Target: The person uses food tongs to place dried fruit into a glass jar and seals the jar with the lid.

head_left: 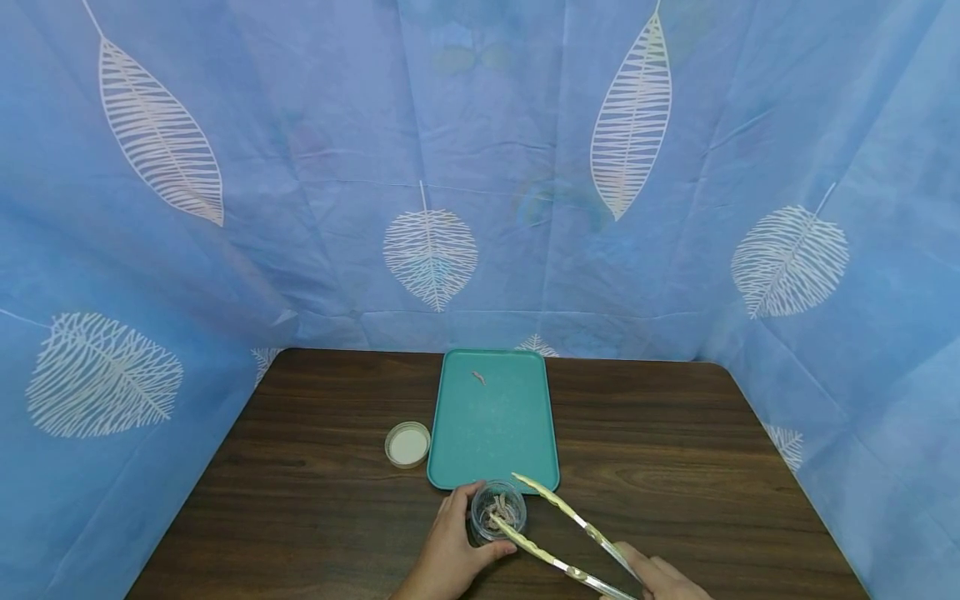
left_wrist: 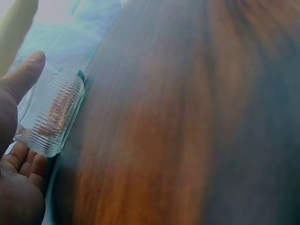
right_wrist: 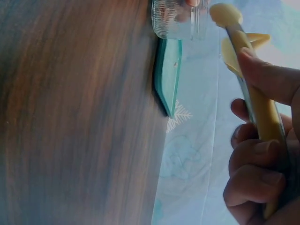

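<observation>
My left hand (head_left: 448,546) holds a clear glass jar (head_left: 480,528) upright on the table, thumb on the near side and fingers on the far side. Its ribbed wall shows in the left wrist view, with the jar (left_wrist: 70,110) between thumb and fingers. Thin brownish-pink shreds (head_left: 501,502) lie inside it. My right hand (head_left: 663,579) grips a pair of metal tongs (head_left: 534,547) with pale yellow tips. One tip reaches into the jar mouth among the shreds; the other stands spread outside, above the tray's near edge. The right wrist view shows my fingers wrapped around the tongs (right_wrist: 262,110).
A teal tray (head_left: 495,429) lies just beyond the jar, with one small shred (head_left: 478,377) near its far end. Left of the tray sits a round lid (head_left: 408,445) with a white inside. Blue leaf-print cloth (head_left: 510,267) hangs behind the dark wooden table (head_left: 645,450).
</observation>
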The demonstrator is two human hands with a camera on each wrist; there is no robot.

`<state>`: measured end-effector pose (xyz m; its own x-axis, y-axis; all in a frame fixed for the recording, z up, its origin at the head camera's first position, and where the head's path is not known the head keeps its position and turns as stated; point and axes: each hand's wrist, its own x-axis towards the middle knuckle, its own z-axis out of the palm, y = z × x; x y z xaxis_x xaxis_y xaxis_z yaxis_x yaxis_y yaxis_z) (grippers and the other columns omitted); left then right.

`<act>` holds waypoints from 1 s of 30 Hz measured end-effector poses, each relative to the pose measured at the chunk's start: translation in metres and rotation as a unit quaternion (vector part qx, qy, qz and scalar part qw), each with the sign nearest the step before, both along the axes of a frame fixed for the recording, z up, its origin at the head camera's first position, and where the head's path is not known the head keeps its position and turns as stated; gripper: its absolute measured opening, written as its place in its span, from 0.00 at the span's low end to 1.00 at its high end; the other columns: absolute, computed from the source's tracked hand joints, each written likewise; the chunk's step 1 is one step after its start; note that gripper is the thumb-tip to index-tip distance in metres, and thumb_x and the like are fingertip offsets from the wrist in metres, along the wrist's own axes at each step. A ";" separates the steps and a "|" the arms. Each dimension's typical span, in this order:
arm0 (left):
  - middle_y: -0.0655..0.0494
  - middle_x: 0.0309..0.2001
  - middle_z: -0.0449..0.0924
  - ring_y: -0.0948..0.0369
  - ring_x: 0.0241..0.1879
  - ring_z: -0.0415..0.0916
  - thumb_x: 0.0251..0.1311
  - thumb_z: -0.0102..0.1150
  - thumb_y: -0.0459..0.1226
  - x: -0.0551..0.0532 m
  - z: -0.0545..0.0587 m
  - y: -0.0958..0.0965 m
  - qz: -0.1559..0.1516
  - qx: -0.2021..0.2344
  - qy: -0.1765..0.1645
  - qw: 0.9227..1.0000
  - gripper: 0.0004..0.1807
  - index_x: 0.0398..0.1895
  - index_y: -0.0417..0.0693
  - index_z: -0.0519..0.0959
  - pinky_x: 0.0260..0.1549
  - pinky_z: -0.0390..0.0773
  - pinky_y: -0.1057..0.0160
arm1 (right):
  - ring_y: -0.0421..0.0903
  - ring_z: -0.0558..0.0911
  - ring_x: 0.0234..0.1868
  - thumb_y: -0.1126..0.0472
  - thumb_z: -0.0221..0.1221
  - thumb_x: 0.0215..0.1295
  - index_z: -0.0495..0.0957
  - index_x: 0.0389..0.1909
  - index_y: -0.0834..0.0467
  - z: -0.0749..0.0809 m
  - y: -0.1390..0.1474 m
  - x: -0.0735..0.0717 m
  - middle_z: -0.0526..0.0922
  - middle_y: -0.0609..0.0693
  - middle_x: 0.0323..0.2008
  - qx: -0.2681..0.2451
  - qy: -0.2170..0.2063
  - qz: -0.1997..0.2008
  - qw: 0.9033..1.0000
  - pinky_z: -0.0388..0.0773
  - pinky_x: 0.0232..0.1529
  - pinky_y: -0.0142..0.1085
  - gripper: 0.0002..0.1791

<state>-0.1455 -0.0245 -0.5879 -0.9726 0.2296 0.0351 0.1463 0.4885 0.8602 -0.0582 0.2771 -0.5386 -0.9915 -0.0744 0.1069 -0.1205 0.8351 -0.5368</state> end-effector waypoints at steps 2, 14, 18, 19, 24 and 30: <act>0.47 0.67 0.77 0.47 0.65 0.75 0.52 0.84 0.56 0.000 0.001 0.000 0.000 -0.001 -0.001 1.000 0.52 0.75 0.44 0.69 0.63 0.82 0.48 | 0.27 0.61 0.21 0.48 0.84 0.50 0.85 0.62 0.54 0.002 -0.006 0.003 0.64 0.34 0.22 -0.010 0.041 -0.028 0.999 0.63 0.19 0.25 0.37; 0.51 0.65 0.78 0.50 0.63 0.76 0.51 0.85 0.57 0.000 0.000 0.000 0.005 -0.001 0.010 1.000 0.52 0.74 0.45 0.70 0.62 0.82 0.53 | 0.36 0.63 0.22 0.39 0.81 0.53 0.80 0.65 0.49 0.019 -0.018 -0.010 0.70 0.43 0.27 -0.026 -0.091 -0.121 0.988 0.61 0.23 0.28 0.41; 0.52 0.64 0.78 0.51 0.62 0.76 0.51 0.85 0.56 0.000 -0.001 0.001 0.008 -0.003 0.013 1.000 0.51 0.74 0.46 0.71 0.61 0.82 0.54 | 0.38 0.65 0.25 0.37 0.80 0.55 0.78 0.68 0.53 0.017 -0.020 -0.013 0.69 0.44 0.29 -0.001 -0.081 -0.142 0.987 0.61 0.25 0.30 0.44; 0.52 0.65 0.79 0.51 0.63 0.76 0.50 0.86 0.57 0.000 -0.002 0.001 0.009 -0.004 0.014 1.000 0.51 0.74 0.47 0.71 0.61 0.82 0.54 | 0.39 0.66 0.26 0.36 0.79 0.56 0.77 0.69 0.55 0.016 -0.019 -0.016 0.70 0.45 0.30 0.001 -0.086 -0.143 0.986 0.62 0.26 0.31 0.45; 0.52 0.65 0.79 0.50 0.64 0.76 0.50 0.85 0.57 0.000 -0.003 0.001 0.011 -0.005 0.018 1.000 0.51 0.73 0.47 0.71 0.63 0.81 0.50 | 0.43 0.70 0.31 0.34 0.73 0.63 0.73 0.73 0.58 0.020 -0.015 -0.030 0.72 0.47 0.33 -0.011 -0.130 -0.141 0.981 0.65 0.29 0.34 0.47; 0.51 0.67 0.77 0.49 0.65 0.76 0.51 0.85 0.58 -0.002 -0.003 0.001 0.010 -0.001 -0.007 1.000 0.52 0.74 0.48 0.70 0.64 0.81 0.47 | 0.45 0.74 0.35 0.34 0.73 0.65 0.70 0.75 0.63 0.026 -0.018 -0.045 0.77 0.49 0.37 -0.033 -0.157 -0.135 0.978 0.70 0.32 0.37 0.50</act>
